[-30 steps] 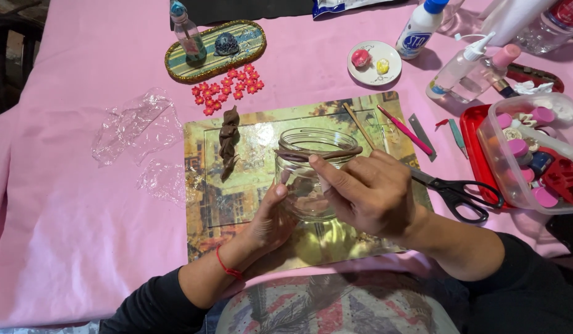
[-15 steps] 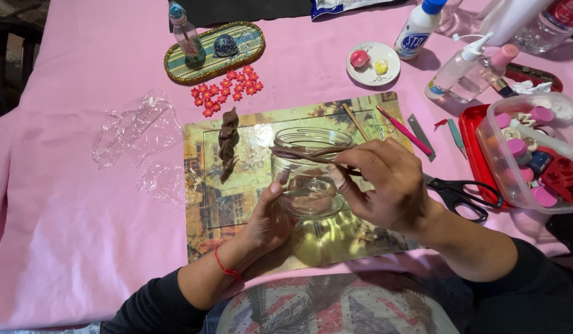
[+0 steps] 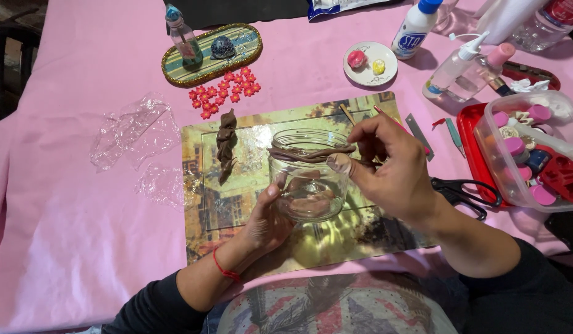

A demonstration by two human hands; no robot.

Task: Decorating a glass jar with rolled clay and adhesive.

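A clear glass jar [image 3: 308,185] stands upright on a picture-printed work mat [image 3: 237,204]. My left hand [image 3: 268,216] grips its lower left side. A twisted brown clay rope [image 3: 308,153] lies around the jar's neck. My right hand [image 3: 391,167] pinches the rope's right end against the glass with thumb and fingers. A second twisted brown clay piece [image 3: 226,145] lies on the mat, left of the jar. A thin wooden stick [image 3: 347,114] rests behind my right hand.
Black scissors [image 3: 462,192] lie right of the mat, beside a red tray [image 3: 469,133] holding a clear box of small paint pots [image 3: 534,154]. Behind are a glue bottle [image 3: 416,25], small dish [image 3: 370,62], red clay flowers [image 3: 224,93], oval plaque [image 3: 212,52], crumpled clear plastic [image 3: 135,133].
My right hand has lifted from the jar's front to its right side at the neck, drawing the brown clay rope around the rim. The left hand stays on the jar.
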